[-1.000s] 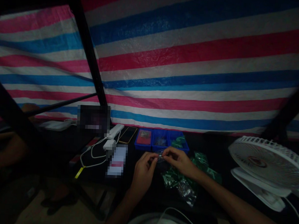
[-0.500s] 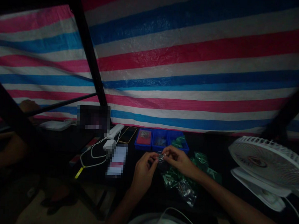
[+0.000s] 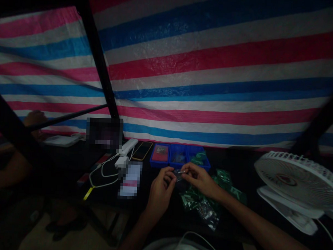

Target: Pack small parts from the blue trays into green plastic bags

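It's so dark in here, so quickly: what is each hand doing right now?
Left hand: closed, fingertips pinching one end of the small clear packet.
Right hand: closed, pinching the packet's other end.

My left hand (image 3: 160, 188) is up in front of me with its back toward my eyes, fingers curled in and the thumb tucked against the fingertips in a tight pinch, and the wrist runs straight into a left forearm (image 3: 135, 231) rising from low in the middle. My right hand (image 3: 199, 179) sits just beside it, a touch higher and farther out, knuckles up, with thumb and forefinger nipped together and aimed left at the other hand's fingertips, almost meeting them. My right forearm (image 3: 257, 230) comes in bare from the lower right on a long slant.
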The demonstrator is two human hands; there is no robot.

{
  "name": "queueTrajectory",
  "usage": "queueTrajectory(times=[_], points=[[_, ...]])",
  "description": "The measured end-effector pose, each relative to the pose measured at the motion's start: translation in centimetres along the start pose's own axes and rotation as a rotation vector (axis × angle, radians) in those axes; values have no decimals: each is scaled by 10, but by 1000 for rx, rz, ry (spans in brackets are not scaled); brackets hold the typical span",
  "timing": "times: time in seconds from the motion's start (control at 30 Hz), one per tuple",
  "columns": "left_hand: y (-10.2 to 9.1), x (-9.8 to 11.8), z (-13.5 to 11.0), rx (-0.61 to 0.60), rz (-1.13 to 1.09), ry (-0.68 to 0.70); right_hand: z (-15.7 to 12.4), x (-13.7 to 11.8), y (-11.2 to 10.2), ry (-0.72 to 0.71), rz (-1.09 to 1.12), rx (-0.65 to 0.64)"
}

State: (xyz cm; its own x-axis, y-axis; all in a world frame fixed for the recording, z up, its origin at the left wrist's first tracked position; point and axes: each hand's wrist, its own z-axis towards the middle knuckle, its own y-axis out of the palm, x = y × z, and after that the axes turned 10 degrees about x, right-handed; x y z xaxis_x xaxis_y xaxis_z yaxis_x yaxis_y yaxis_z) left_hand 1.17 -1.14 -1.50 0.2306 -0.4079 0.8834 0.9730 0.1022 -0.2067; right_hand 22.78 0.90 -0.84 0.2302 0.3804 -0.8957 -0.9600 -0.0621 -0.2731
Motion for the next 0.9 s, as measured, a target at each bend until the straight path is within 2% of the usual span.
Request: queueTrajectory(times=[0.27, 0.4, 0.53, 0.7, 0.9], points=[[-3, 5, -1, -10, 78, 86, 1, -6, -2, -163, -116, 25], [-3, 7, -2, 7, 97, 61, 0, -6, -2, -62, -66, -9], [-2, 8, -2, -34, 52, 22, -2, -6, -1, 12, 10, -36], [-3, 9, -2, -20, 34, 4, -3, -8, 1, 24, 64, -33], [-3, 2, -1, -7, 51, 60, -2, -3, 1, 11, 18, 0]])
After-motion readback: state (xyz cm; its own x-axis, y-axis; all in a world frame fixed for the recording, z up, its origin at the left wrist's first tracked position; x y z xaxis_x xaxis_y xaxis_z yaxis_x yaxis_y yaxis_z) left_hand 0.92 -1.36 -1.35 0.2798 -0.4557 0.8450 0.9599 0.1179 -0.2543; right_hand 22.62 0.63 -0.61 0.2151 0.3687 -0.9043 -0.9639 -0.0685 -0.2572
